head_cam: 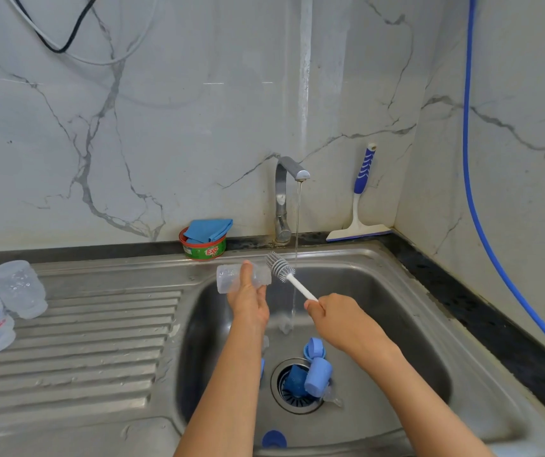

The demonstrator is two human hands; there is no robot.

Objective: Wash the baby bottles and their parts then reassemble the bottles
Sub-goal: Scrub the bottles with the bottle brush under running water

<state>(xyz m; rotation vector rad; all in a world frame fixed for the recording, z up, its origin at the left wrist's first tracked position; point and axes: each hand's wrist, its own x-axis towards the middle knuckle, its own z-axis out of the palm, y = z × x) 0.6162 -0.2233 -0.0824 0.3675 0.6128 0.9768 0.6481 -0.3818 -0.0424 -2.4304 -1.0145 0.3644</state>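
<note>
Clear bottle point(243, 278) in left hand point(248, 303) grip

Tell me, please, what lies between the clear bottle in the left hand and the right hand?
In the head view, the grey-bristled bottle brush on its white handle and the tap's thin water stream.

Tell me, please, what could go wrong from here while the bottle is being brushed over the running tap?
The blue caps lie right on the drain strainer, so they may block it and let the basin fill while the tap runs. The left hand holds the wet clear bottle sideways over the sink; it could slip. The brush in the right hand sits outside the bottle's mouth and may flick water.
</note>
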